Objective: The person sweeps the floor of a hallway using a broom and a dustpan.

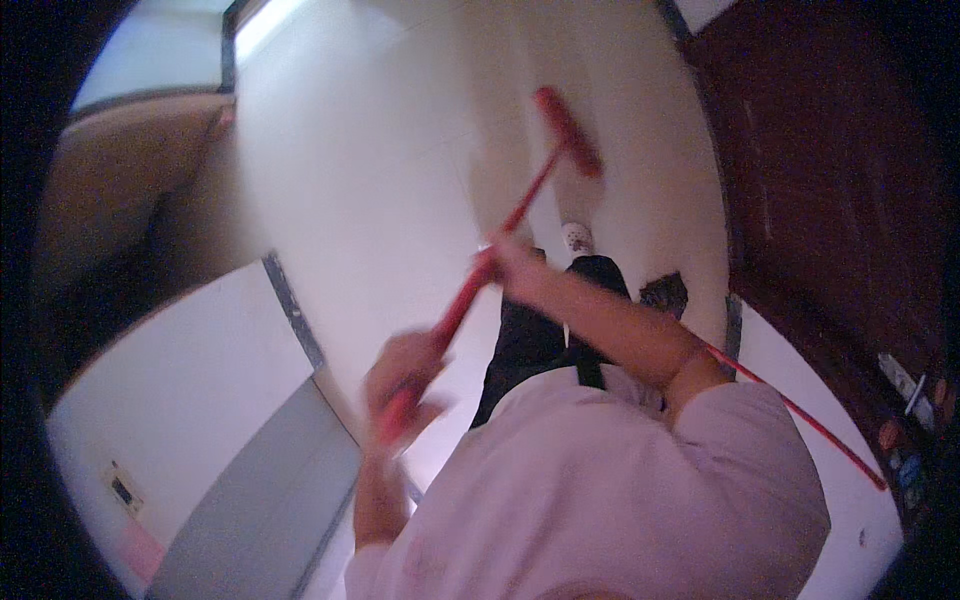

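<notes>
A red long-handled tool, perhaps a broom or a mop, slants across the view. Its wide red head [568,133] is at the upper right over the pale floor, blurred; whether it touches the floor I cannot tell. My right hand [512,262] grips the handle [461,304] about midway along. Near the handle's upper end, my left hand [405,375] is wrapped around it, blurred, with some fingers partly spread.
Pale floor [360,165] runs ahead between walls. At right lie a dark object [664,294] near my feet, a thin red pole [810,424] and a dark red surface [817,172] with small items. A white wall [187,352] and a brown covered shape [135,157] are at left.
</notes>
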### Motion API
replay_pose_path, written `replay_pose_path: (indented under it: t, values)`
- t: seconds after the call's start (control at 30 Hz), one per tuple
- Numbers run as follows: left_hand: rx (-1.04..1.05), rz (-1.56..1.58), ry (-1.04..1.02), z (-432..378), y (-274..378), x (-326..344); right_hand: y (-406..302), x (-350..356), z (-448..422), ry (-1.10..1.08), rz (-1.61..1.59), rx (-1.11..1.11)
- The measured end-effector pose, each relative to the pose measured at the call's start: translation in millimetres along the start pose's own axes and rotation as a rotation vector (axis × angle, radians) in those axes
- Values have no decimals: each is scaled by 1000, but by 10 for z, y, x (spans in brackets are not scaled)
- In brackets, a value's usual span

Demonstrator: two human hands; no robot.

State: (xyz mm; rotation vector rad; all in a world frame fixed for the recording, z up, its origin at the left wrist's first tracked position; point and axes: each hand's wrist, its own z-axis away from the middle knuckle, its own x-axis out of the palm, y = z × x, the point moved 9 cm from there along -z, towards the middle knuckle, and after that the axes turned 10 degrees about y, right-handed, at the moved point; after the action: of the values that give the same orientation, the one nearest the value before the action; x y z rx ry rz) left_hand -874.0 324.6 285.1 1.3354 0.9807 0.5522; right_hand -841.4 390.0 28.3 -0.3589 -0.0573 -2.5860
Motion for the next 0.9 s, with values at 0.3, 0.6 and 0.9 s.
replay_pose_path:
  t: [0.3,0.6,0.9]
  values:
    - [-227,199,155,69,-1204,99,-367,-465,-1216,181,272,-125]
    - [-490,-152,501,1793,-642,-1804,2825,1221,-592,-66,852,306]
    - [-264,41,363,607,-255,-1686,1198,1561,-182,-130,680,92]
